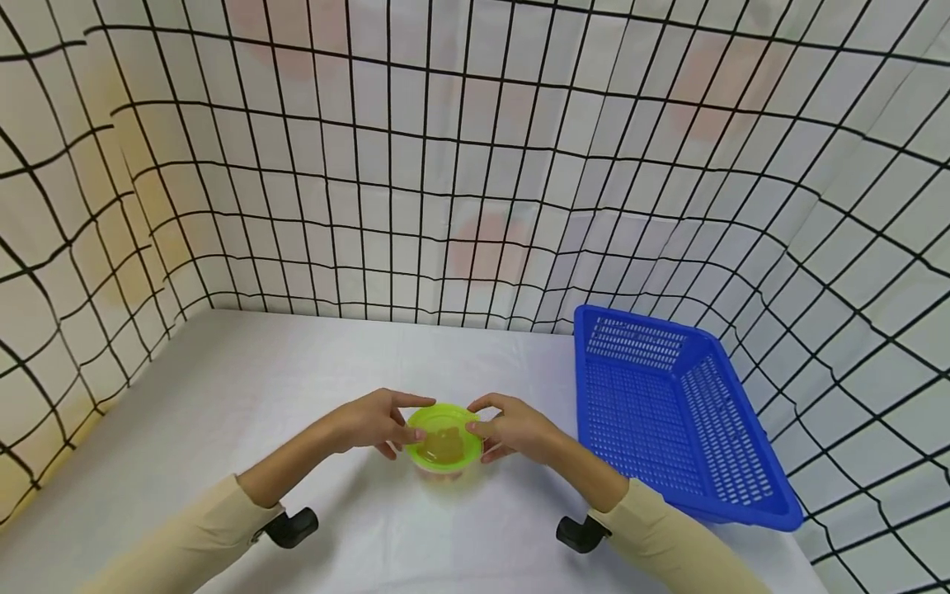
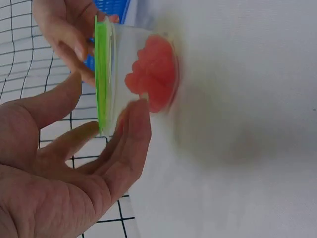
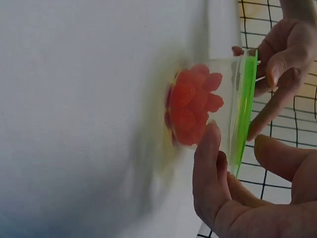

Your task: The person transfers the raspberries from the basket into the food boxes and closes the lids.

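A clear round plastic container with a bright green lid [image 1: 460, 455] stands on the white table in front of me. Through its wall, soft red pieces [image 2: 153, 74] show at the bottom; they look like fruit or candy, but I cannot tell which. My left hand [image 1: 371, 421] holds the container from the left, fingers curved around the wall and rim. From the right, my right hand [image 1: 519, 429] does the same. Both thumbs are over the lid [image 3: 245, 114], seemingly a little apart from it in the wrist views.
To the right lies a blue plastic basket [image 1: 638, 404] with slotted walls, close to my right forearm. Black grid netting [image 1: 460, 173] in front of white cloth encloses the table [image 1: 297, 363] at the back and sides.
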`<state>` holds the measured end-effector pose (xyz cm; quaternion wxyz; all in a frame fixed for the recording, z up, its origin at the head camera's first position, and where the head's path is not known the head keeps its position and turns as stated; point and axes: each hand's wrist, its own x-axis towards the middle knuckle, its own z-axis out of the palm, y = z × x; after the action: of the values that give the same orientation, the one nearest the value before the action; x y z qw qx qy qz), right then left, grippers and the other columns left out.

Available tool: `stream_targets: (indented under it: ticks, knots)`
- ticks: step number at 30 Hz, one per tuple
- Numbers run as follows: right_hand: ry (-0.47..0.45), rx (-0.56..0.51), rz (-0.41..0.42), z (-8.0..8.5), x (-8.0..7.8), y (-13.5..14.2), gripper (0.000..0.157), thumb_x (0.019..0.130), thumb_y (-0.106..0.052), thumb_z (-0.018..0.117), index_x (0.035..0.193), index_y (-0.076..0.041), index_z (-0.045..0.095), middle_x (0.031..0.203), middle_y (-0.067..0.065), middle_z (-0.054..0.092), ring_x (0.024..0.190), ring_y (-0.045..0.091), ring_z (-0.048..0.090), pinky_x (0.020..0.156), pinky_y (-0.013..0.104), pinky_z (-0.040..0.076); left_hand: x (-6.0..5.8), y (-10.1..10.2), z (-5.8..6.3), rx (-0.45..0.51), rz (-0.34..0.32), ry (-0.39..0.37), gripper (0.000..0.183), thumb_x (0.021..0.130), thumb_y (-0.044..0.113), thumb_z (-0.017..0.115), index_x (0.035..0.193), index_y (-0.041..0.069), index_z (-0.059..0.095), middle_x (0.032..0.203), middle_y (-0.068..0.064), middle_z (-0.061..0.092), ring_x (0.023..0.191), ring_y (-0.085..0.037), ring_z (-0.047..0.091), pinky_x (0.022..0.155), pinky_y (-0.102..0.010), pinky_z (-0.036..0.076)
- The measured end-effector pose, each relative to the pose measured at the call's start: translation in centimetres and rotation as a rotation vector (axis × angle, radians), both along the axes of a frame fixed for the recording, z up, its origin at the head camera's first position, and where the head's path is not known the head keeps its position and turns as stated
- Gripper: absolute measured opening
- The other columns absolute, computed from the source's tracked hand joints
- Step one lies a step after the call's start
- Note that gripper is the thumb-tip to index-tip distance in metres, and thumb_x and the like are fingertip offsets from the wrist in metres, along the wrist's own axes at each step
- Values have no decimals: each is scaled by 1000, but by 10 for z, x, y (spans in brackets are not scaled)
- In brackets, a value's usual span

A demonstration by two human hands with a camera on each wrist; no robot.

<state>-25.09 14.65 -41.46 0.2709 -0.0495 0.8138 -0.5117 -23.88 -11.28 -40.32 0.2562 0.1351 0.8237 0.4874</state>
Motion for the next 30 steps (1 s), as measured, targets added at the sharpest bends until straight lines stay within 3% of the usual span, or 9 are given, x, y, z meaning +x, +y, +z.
stream_targets:
  ticks: [5,11,21,30]
  knots:
    - [-42,-57,93,5,13,4,64,93,-7,70,151,-9,43,92,22,67,75,24,69,76,41,65,5,-4,-1,65,-33,-79,72,90,9,76,154,15,44,83,-19,67,70,-25,69,69,-42,65]
    - [-24,-63,125,3,19,3,73,93,-7,70,156,-16,35,82,17,66,69,22,69,72,39,65,7,-5,-8,112,-22,-95,76,89,8,77,156,17,42,77,-16,68,67,-25,70,65,-42,65]
    - [103,0,134,-2,19,0,70,90,-7,74,152,-17,43,74,13,67,65,22,70,71,37,65,7,2,-12,86,12,-29,76,83,4,82,150,13,48,72,-13,68,62,-22,67,62,-38,65]
    - [149,43,116,-3,20,-6,68,88,-1,74,147,-17,45,68,12,65,59,20,65,62,36,63,8,5,-14,59,28,14,77,80,-2,82,148,14,49,68,-11,65,58,-21,63,57,-35,62]
